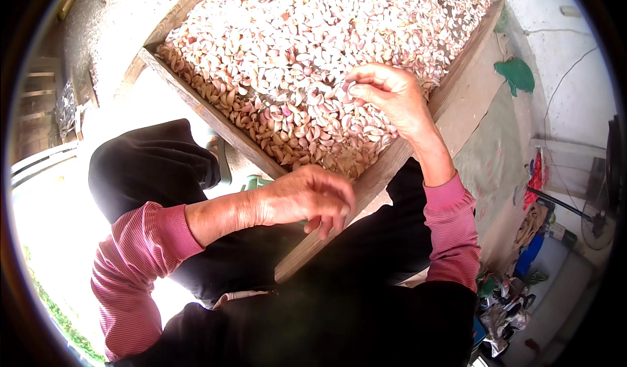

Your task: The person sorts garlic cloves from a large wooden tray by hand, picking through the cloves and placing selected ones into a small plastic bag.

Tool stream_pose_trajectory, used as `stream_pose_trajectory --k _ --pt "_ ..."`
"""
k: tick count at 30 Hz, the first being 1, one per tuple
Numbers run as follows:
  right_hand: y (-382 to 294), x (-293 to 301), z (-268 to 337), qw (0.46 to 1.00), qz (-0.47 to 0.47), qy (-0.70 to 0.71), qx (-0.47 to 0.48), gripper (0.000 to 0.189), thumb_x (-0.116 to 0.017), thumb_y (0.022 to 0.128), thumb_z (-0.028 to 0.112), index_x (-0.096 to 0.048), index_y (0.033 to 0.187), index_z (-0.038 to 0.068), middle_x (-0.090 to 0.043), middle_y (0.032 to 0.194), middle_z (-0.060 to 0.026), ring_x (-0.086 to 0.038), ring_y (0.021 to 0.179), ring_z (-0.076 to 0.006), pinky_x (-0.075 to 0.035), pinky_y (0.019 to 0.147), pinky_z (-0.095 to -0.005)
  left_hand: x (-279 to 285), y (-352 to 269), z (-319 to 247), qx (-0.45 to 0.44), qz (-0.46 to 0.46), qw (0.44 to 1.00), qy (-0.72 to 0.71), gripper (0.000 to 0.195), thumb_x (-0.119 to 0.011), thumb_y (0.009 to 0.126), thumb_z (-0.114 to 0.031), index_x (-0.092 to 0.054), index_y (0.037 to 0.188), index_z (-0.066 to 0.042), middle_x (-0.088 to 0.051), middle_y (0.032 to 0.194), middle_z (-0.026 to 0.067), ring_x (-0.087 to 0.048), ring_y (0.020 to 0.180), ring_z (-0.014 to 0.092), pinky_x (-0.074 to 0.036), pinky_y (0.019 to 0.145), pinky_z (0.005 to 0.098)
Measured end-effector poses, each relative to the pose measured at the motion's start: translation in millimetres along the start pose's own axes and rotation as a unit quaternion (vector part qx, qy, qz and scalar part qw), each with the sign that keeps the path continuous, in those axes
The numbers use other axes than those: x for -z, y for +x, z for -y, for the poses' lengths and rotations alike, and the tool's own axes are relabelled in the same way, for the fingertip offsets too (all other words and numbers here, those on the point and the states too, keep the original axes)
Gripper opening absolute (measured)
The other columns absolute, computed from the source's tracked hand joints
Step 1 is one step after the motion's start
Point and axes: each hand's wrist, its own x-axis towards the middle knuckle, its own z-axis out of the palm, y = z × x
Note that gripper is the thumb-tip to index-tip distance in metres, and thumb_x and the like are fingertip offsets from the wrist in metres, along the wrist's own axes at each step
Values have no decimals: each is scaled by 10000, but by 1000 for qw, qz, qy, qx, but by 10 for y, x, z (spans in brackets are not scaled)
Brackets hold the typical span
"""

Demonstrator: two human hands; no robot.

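A wooden-framed tray (pixel 215 117) holds a wide layer of loose garlic cloves (pixel 294 136). Over its right part, my right hand (pixel 394 95) pinches one pale garlic clove (pixel 351 90) between thumb and fingertips, just above the layer. My left hand (pixel 313 198) hangs palm down at the tray's near corner, above the wooden side rail (pixel 313 254). Its fingers are loosely curled and slightly blurred, with nothing visible in them; the palm is hidden.
My knees in black trousers (pixel 147 166) flank the tray's near corner. A pale sheet (pixel 485 161) covers the ground at right, with a green cloth (pixel 517 75) beyond it. A fan (pixel 597 222) and a pile of mixed items (pixel 504 303) stand by the wall at lower right.
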Motion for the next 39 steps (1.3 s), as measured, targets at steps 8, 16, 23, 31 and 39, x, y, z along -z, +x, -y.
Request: stream_pose_trajectory --k 8,16,23,31,39 --pt "-507 -174 239 969 151 -84 177 27 -697 860 -3 -716 879 -1 -666 795 -60 -646 656 -108 -526 590 -260 37 147 143 -86 -148 959 -225 676 -338 995 -652 -610 1000 -33 -654 855 144 -666 626 207 -478 458 277" --pt "-363 43 -7 952 -23 -272 140 197 -673 892 66 -716 1084 71 -710 974 -69 -664 865 -174 -540 760 -306 -299 -27 164 83 -49 987 -129 336 -678 926 -464 -632 831 -145 -567 720 -54 -534 645 30 -379 493 181" --pt "-335 -588 -285 812 157 -507 244 244 -774 737 76 -707 966 126 -548 1351 -38 -375 1360 -265 -298 1134 -486 -335 -62 331 102 22 994 -22 345 -653 953 -415 -603 790 -115 -528 708 -63 -499 648 37 -397 550 203" --pt "-151 -7 -10 836 34 -511 198 313 -755 758 118 -704 1061 63 -590 1302 -90 -467 1269 -304 -376 1091 -453 -262 -66 615 -8 3 998 69 372 -657 938 -382 -578 736 -80 -521 669 -30 -524 651 83 -432 593 261" --pt "612 -648 -143 803 73 -513 295 277 -581 867 4 -703 1113 42 -626 1242 -130 -525 1240 -280 -423 1080 -385 -241 92 559 -13 14 978 208 371 -659 911 -357 -590 732 -41 -533 640 42 -549 658 139 -449 626 319"
